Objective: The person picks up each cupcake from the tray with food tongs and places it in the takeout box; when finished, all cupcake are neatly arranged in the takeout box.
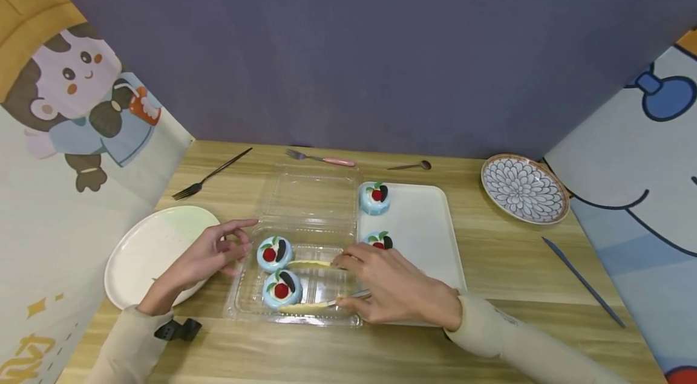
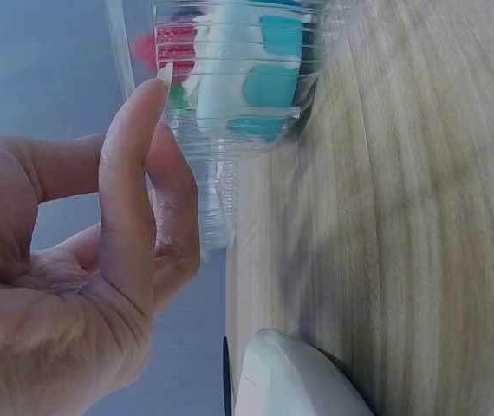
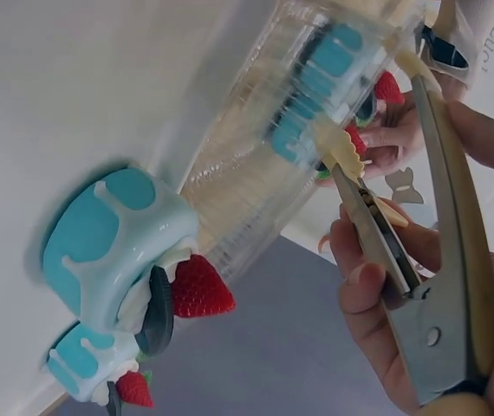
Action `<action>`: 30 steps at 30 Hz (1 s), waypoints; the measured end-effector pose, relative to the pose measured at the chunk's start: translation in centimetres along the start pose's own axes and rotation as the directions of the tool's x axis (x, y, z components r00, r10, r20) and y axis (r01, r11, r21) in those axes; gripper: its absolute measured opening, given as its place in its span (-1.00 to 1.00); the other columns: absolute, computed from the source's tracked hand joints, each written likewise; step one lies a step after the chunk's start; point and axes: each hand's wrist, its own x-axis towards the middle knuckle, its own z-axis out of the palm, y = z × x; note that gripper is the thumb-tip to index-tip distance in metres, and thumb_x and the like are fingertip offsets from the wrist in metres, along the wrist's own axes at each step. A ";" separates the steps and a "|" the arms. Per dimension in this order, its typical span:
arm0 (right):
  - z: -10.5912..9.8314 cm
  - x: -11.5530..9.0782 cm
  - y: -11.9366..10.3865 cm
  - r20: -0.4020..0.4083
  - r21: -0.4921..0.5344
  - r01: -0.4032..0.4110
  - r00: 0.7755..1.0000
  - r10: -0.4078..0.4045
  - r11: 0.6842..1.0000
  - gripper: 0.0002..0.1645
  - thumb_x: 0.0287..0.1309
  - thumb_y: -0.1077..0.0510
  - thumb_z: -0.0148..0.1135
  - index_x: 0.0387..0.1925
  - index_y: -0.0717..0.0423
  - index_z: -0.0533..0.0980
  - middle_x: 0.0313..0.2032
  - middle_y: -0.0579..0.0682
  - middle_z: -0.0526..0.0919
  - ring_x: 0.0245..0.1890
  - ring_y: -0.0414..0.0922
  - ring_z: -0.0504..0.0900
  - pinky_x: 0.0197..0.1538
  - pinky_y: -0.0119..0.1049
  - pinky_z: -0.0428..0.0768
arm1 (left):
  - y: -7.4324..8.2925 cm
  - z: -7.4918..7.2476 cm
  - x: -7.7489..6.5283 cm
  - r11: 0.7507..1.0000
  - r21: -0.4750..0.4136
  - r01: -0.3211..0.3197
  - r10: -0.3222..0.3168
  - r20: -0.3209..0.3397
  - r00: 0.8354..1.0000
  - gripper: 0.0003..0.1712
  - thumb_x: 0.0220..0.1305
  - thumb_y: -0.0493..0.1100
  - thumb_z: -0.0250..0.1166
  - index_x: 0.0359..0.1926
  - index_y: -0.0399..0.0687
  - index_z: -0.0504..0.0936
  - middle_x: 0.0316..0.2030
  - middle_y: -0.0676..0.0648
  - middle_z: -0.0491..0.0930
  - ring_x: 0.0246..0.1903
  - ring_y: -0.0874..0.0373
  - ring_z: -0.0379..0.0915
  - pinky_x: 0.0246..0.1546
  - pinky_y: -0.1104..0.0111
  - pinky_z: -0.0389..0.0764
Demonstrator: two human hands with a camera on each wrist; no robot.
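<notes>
My right hand [image 1: 389, 284] grips metal food tongs [image 3: 442, 191] with cream-coloured tips. The tips are spread apart over the clear plastic box [image 1: 348, 317], level with two toy cakes inside it. Both the rear cake [image 1: 274, 253] and the front cake [image 1: 282, 289] are light blue, topped with a red strawberry, green leaves and a dark cookie. Beside the box's left wall my left hand [image 1: 207, 254] hovers with loosely bent fingers, holding nothing. A white tray [image 1: 414, 208] to the right carries a far cake [image 1: 374, 198] and a nearer cake [image 1: 378, 240], partly covered by my right hand.
The box's open lid [image 1: 310, 193] lies back. A white plate [image 1: 127, 251] sits left, a patterned plate [image 1: 525, 190] right. A black fork [image 1: 209, 178], pink-handled fork [image 1: 321, 158] and spoon [image 1: 414, 165] lie behind; a dark knife [image 1: 582, 281] lies right. Walls enclose the table.
</notes>
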 end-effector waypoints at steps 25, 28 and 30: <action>-4.9 -7.4 6.5 -0.197 0.004 -0.325 0.927 0.319 0.946 -0.33 0.04 -0.30 0.39 0.13 -0.09 0.54 0.04 -0.21 0.57 -0.10 -0.25 0.61 -0.15 -0.21 0.70 | 0.0 -0.1 0.0 1.000 -0.016 0.013 -0.013 -0.004 1.000 -0.36 0.36 -0.34 0.19 0.42 -0.18 0.26 -0.10 -0.34 0.40 -0.28 0.12 0.63 -0.50 0.12 0.78; -5.0 -8.9 7.0 -0.180 -0.009 -0.361 0.918 0.353 0.933 -0.32 0.02 -0.33 0.39 0.12 -0.13 0.55 0.03 -0.24 0.57 -0.07 -0.25 0.62 -0.14 -0.19 0.71 | 0.0 -0.1 0.0 1.000 -0.021 0.008 -0.008 -0.003 1.000 -0.36 0.36 -0.33 0.20 0.42 -0.18 0.26 -0.12 -0.32 0.40 -0.27 0.12 0.63 -0.49 0.11 0.78; -4.9 -9.8 7.3 -0.172 -0.009 -0.369 0.916 0.362 0.929 -0.33 0.02 -0.32 0.40 0.12 -0.12 0.55 0.03 -0.23 0.58 -0.05 -0.23 0.63 -0.10 -0.15 0.72 | -0.1 0.0 0.0 1.000 -0.020 0.003 -0.003 -0.002 1.000 -0.36 0.36 -0.33 0.20 0.42 -0.19 0.26 -0.12 -0.32 0.39 -0.27 0.12 0.63 -0.49 0.10 0.78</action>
